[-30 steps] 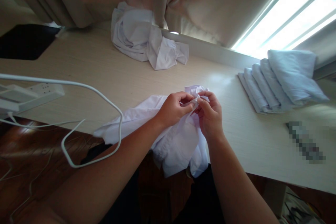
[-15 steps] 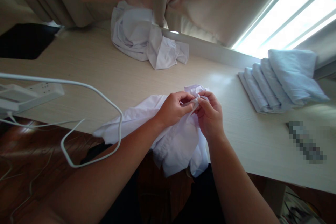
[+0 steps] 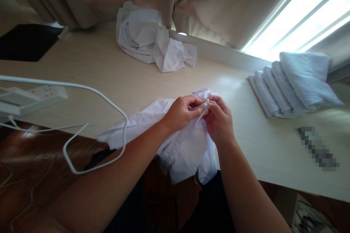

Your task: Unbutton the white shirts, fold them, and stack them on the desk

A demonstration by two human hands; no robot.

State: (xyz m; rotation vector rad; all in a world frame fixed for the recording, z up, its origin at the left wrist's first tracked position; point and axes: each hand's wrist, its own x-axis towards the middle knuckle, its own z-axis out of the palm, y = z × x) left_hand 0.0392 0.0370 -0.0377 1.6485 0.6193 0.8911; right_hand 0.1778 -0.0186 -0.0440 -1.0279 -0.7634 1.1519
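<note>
A crumpled white garment lies over the front edge of the table, part of it hanging down toward my lap. My left hand pinches a narrow edge of this cloth between thumb and fingers. Close against it, my right hand grips the same edge with thumb and forefinger. A small bunched fold stands up just beyond the fingertips. What exactly lies between the fingers is too small to make out.
Behind sits a heap of white cloth by the curtain. Folded white cloths lean in a row at right, near a blurred dark object. A white cable loops over my left forearm from the power strip. A black mat lies far left.
Hardly anything differs. My right hand has shifted very slightly to the right, and both hands keep their pinch on the white garment.
</note>
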